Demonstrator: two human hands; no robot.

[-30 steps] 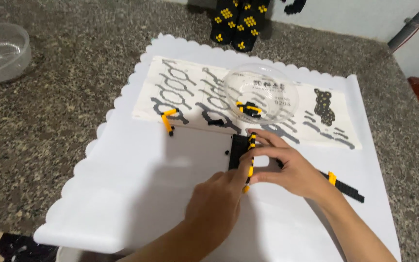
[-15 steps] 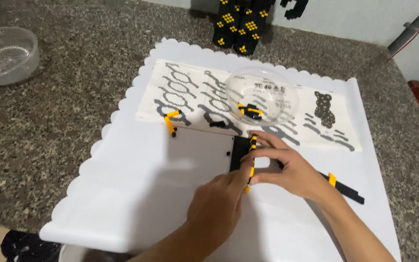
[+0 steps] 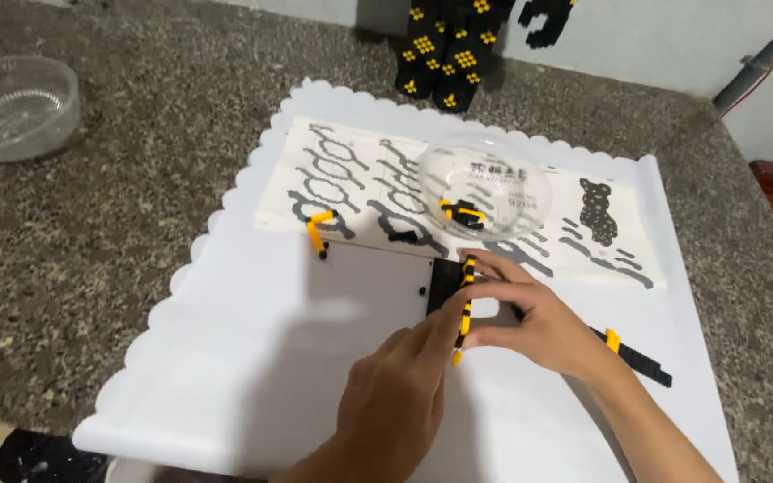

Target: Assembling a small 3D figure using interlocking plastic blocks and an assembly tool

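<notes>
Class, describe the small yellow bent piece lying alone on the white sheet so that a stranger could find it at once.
Start at the scalloped white sheet on the speckled stone counter. At the near left corner of the printed pattern page lies the yellow bent piece. Unlike the black-and-yellow strip under the hands, it lies alone, untouched.

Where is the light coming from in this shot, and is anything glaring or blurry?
Head view: the hands throw a soft grey shadow leftward over the white scalloped sheet, so light seems to come from the right; the clear dome bowl shows faint highlights; the picture is sharp, and the black-and-yellow strip reads clearly.
</notes>
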